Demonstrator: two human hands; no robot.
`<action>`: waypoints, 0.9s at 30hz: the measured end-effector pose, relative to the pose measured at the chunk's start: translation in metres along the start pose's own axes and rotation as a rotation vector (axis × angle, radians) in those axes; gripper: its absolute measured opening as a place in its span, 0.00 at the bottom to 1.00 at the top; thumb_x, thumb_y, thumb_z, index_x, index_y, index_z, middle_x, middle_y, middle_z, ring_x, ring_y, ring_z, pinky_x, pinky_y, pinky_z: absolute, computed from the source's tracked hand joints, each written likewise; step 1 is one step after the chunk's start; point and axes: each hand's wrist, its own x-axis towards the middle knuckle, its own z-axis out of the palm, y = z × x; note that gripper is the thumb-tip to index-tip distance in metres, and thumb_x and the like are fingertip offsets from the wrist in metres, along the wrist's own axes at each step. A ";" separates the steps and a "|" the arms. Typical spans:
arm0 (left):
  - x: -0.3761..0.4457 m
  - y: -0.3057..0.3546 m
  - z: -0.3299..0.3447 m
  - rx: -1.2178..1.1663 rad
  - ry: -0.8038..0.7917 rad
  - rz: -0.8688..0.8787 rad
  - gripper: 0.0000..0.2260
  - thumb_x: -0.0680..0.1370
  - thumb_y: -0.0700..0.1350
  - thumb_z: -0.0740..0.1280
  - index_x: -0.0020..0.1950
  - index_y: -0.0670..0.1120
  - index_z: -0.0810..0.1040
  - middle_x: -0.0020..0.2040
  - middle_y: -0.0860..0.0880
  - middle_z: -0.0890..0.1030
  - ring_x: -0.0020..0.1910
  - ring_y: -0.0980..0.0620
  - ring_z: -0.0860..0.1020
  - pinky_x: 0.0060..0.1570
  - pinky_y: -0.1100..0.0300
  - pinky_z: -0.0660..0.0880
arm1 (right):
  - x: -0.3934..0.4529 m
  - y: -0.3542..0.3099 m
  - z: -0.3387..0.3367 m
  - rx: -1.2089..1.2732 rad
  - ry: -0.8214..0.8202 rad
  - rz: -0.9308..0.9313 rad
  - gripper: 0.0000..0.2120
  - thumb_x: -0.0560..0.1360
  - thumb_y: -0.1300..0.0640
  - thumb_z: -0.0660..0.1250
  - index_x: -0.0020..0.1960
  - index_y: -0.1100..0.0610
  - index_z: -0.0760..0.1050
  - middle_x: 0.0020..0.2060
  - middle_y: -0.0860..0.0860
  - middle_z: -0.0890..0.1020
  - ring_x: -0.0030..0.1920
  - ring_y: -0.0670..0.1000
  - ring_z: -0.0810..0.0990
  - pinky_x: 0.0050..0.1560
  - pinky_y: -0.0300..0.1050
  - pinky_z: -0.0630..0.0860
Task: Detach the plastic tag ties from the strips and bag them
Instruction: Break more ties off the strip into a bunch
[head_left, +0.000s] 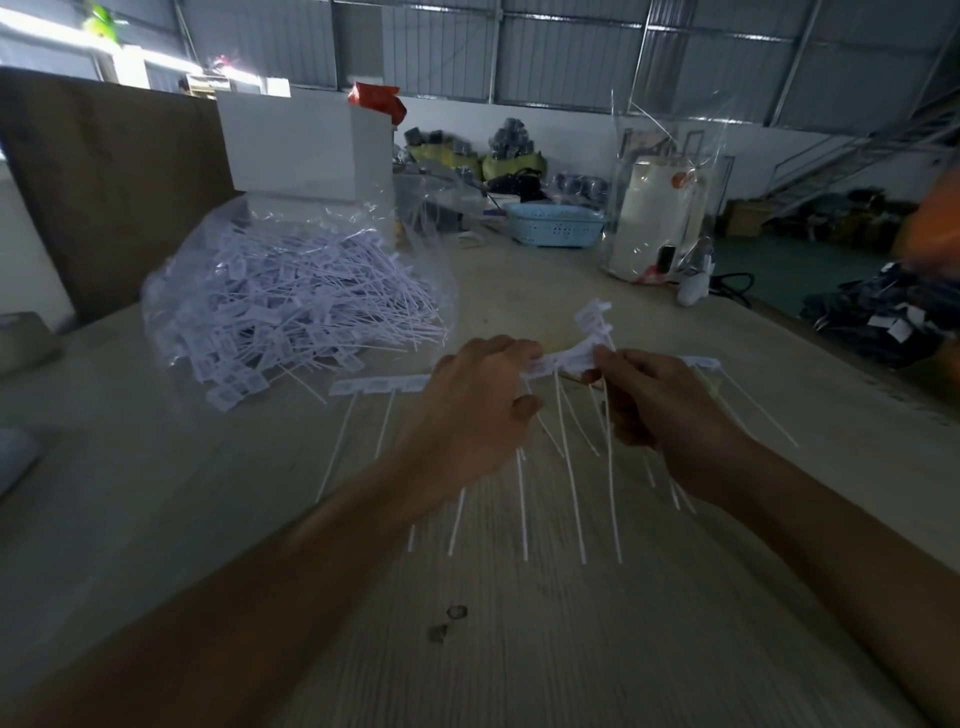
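With the left hand (478, 410) and right hand (654, 400) both pinching the white plastic strip of long-tailed tag ties (566, 358), twisting close to the joint should snap ties cleanly, just right of the clear plastic bag of loose ties (291, 296).

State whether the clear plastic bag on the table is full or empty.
Largely full: the clear plastic bag holds a heap of white tag ties, some poking out of its open mouth.
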 end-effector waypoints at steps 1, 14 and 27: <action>-0.001 -0.001 0.000 0.034 -0.004 0.015 0.17 0.76 0.46 0.72 0.64 0.48 0.77 0.58 0.50 0.81 0.57 0.48 0.77 0.58 0.49 0.73 | -0.001 0.000 0.001 -0.004 -0.021 0.002 0.15 0.81 0.47 0.62 0.40 0.53 0.79 0.25 0.46 0.65 0.25 0.46 0.61 0.26 0.40 0.60; 0.000 -0.005 -0.003 -0.018 0.067 0.065 0.07 0.74 0.47 0.74 0.50 0.46 0.82 0.45 0.50 0.80 0.45 0.49 0.78 0.47 0.49 0.75 | -0.006 -0.012 0.004 -0.254 -0.013 -0.117 0.15 0.76 0.44 0.66 0.40 0.54 0.80 0.23 0.44 0.69 0.23 0.43 0.65 0.25 0.38 0.62; -0.001 -0.007 0.005 -0.132 0.071 0.089 0.05 0.78 0.45 0.69 0.49 0.45 0.84 0.42 0.50 0.81 0.40 0.51 0.78 0.42 0.51 0.75 | -0.007 -0.013 0.008 -0.462 -0.011 -0.290 0.13 0.82 0.54 0.59 0.41 0.55 0.74 0.27 0.47 0.71 0.24 0.40 0.67 0.30 0.38 0.64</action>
